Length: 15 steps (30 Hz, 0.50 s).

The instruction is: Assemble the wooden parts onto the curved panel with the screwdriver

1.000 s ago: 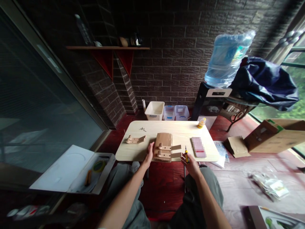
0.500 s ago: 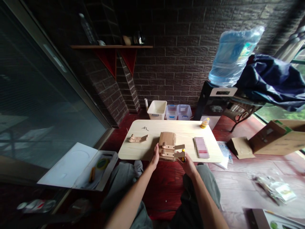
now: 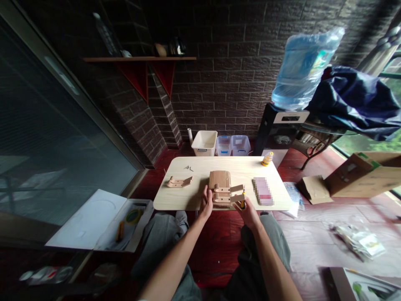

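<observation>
At the near edge of the table, a thick wooden block (image 3: 219, 177) carries two pale wooden brackets (image 3: 223, 199) with drilled holes and slanted end pieces. My left hand (image 3: 206, 202) is against the block's left side, with the fingers around its edge. My right hand (image 3: 249, 213) is closed on a small yellow and black screwdriver (image 3: 243, 204) beside the brackets' right ends. The screwdriver's thin shaft points upward, and its lower end is hidden by the fingers. Another wooden bracket pair (image 3: 180, 182) lies on the left of the table, with several small screws (image 3: 189, 168) behind it.
On the pale table (image 3: 166, 202) stand a yellow-based clear bottle (image 3: 267, 159) and a blurred-out pink item (image 3: 263, 191). An open white box (image 3: 139, 225) is at left. Bins (image 3: 205, 143) and a water dispenser (image 3: 277, 129) stand behind; cardboard boxes (image 3: 360, 175) lie right.
The camera view has shifted slightly. In my right hand the screwdriver has changed its angle, and its shaft now shows above the handle. My left hand stays at the block's left side.
</observation>
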### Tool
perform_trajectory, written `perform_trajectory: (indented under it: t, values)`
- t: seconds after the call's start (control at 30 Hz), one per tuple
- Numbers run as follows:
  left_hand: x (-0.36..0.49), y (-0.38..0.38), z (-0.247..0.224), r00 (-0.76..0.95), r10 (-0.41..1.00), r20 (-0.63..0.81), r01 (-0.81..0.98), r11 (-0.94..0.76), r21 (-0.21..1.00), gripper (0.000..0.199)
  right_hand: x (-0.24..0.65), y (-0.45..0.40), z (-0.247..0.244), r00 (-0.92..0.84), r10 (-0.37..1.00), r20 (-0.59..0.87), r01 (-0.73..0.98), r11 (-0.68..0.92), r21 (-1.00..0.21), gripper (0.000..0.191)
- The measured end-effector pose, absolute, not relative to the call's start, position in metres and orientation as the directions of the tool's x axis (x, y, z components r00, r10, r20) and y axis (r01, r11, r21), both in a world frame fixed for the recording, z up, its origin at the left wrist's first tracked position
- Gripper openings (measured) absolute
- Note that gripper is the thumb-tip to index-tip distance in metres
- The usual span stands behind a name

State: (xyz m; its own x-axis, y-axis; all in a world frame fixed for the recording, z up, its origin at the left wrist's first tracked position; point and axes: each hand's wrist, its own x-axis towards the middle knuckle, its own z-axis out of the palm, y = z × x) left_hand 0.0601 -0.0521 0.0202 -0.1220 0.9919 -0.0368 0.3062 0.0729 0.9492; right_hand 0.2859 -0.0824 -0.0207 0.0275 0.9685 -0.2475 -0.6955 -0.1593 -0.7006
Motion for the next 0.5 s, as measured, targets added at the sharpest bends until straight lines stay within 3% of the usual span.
perform_trajectory:
  t: [0.17,0.5]
  values:
    - [0.067,-0.072,0.033,-0.005,0.980,0.198,0.341,-0.185,0.922,0.067,0.295,-0.086,-0.011,0.016,0.969,-0.248,-0.774,-0.145,-0.616,0.044]
    - [0.065,-0.082,0.046,0.059,0.986,0.156,0.287,-0.166,0.944,0.070,0.302,-0.090,0.008,-0.030,0.986,-0.162,-0.825,-0.116,-0.553,0.022]
